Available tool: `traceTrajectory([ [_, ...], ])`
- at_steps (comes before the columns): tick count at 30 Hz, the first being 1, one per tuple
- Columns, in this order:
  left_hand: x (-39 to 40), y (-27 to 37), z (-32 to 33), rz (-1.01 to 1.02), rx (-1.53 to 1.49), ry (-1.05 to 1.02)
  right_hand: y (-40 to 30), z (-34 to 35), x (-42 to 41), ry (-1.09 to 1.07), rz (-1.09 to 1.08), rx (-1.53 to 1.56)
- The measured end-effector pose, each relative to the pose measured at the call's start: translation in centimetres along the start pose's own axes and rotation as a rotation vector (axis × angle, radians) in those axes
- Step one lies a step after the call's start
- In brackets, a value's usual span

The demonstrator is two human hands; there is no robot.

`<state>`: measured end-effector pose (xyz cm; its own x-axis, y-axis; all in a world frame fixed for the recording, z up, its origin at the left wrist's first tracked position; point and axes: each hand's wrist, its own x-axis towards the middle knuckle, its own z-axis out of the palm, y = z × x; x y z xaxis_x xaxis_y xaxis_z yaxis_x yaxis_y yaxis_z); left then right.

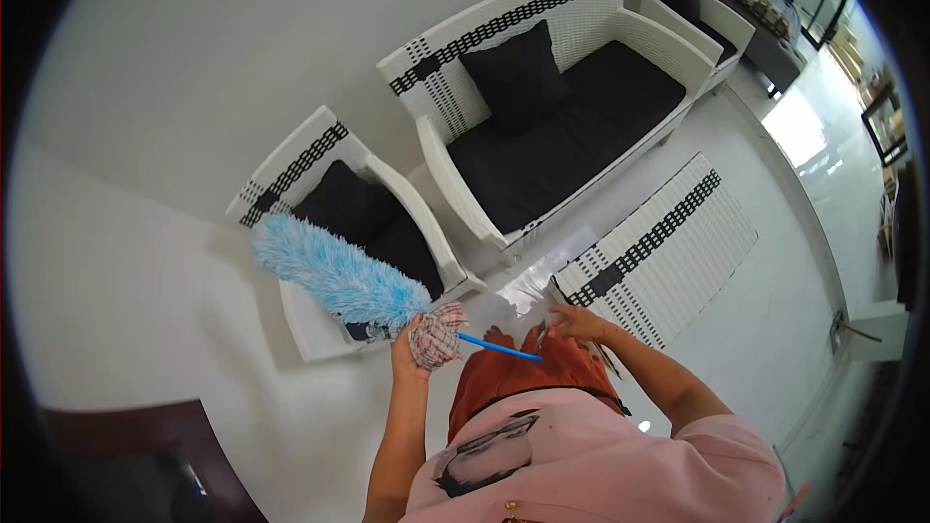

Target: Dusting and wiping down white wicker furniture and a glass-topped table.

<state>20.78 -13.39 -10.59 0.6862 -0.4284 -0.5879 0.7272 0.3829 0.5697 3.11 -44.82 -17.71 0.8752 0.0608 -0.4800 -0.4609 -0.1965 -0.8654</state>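
My left hand [409,350] is closed around a fluffy blue duster [341,272] and a crumpled checked cloth [438,336]. The duster's head points up and left, in front of a white woven armchair [454,276]. Its thin blue handle [500,347] sticks out of the cloth toward my right hand [574,323]. That hand is bent in front of my orange-red trousers, beside the near end of a low white woven table [668,261]. A small greyish object [541,334] shows by its fingertips; whether the fingers hold it is unclear.
A white woven sofa [494,232] with black cushions stands against the wall ahead. Another woven armchair [734,22] and a grey upholstered seat [777,62] are beyond it. Dark brown furniture [145,428] is at the lower left. A floor edge [821,225] curves along the right.
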Motion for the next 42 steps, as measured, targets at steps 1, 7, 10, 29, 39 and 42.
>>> traceTrajectory([
  [1,1.5,1.8,0.1,0.023,0.047,0.054,0.0,-0.7,1.8,0.096,0.106,-0.132],
  [7,12.7,9.2,0.1,-0.106,0.072,-0.044,0.0,-8.1,16.5,0.360,0.137,-0.403],
  [10,16.3,9.4,1.7,-0.143,0.050,0.128,-4.1,-15.8,24.5,0.488,0.033,-0.517],
  [29,26.4,1.7,1.7,-0.180,0.064,0.467,-10.9,-26.1,44.9,0.542,0.027,-1.205],
  [39,28.2,3.9,-1.8,-0.536,-0.043,0.325,-12.0,-30.5,10.5,0.405,0.284,-0.999],
  [42,28.1,4.2,-1.6,-0.403,0.066,0.342,-12.4,-25.6,5.2,0.108,0.599,-1.076],
])
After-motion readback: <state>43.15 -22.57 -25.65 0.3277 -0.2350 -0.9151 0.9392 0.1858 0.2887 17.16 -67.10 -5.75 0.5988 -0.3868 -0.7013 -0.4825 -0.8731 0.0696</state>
